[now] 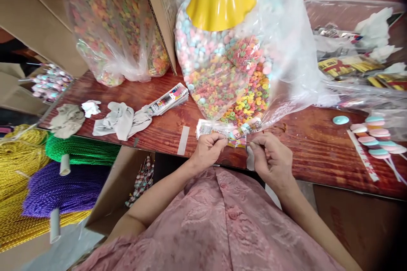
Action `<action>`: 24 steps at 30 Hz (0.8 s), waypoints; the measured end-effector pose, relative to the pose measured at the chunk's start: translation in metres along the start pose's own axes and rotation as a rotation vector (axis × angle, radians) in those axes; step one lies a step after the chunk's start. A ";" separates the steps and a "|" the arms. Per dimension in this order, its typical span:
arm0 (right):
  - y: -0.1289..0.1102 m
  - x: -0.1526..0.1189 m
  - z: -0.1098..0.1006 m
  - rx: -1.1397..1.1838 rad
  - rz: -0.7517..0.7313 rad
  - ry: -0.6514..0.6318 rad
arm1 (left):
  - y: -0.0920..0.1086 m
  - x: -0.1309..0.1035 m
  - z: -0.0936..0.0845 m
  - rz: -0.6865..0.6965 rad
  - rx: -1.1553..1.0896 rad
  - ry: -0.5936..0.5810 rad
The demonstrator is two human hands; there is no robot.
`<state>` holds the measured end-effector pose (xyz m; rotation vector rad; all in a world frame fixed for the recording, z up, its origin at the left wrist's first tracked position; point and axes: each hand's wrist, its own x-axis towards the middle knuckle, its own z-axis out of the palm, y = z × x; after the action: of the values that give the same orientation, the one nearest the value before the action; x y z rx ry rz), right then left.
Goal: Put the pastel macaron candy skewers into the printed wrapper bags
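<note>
My left hand [210, 150] is closed in a pinch at the table's front edge, close to a printed clear wrapper [206, 128]; what lies between its fingertips is too small to make out. Just to the right, my right hand [272, 156] pinches too, with something thin and dark seeming to run from its fingertips. Between and behind the hands lies a small printed candy packet [249, 128] with pastel pieces inside. Right behind it, a big clear bag [216, 84] holds colourful candy rings [251, 97] and pastel marshmallow-like pieces [186, 44].
A yellow bowl [222, 2] rests upside down on the bag. To the left are a stack of printed wrappers [170, 98], pale gloves [121, 120] and a carton [162, 8] with bagged rings. Pastel lollipops [378, 142] lie at right. Ropes [70, 190] hang at lower left.
</note>
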<state>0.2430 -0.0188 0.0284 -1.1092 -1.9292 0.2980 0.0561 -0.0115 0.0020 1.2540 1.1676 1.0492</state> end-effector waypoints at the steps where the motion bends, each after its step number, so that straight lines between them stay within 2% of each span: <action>1: 0.000 -0.003 0.001 0.009 0.026 0.013 | 0.000 0.000 0.001 0.017 0.032 0.003; 5: 0.004 -0.009 -0.005 -0.069 0.065 -0.005 | 0.002 0.001 0.004 0.098 0.170 0.014; 7: 0.005 -0.010 -0.013 -0.164 0.050 0.031 | 0.002 0.002 0.003 0.145 0.233 0.027; 9: 0.005 -0.010 -0.019 -0.261 -0.030 0.084 | 0.002 0.004 0.003 0.181 0.280 0.033; 11: 0.004 -0.008 -0.021 -0.316 -0.150 0.085 | 0.003 0.004 0.003 0.206 0.316 0.021; 16: 0.013 0.000 -0.005 -0.407 -0.337 -0.067 | 0.005 0.005 0.008 0.250 0.367 0.006; 20: 0.023 0.007 0.006 -0.435 -0.362 -0.088 | 0.004 0.004 0.009 0.197 0.299 0.013; 24: 0.023 0.008 0.012 -0.452 -0.369 -0.053 | 0.003 0.006 0.006 0.047 0.140 0.008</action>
<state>0.2447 0.0033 0.0127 -0.9978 -2.2645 -0.3297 0.0627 -0.0061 0.0043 1.3928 1.2408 1.0219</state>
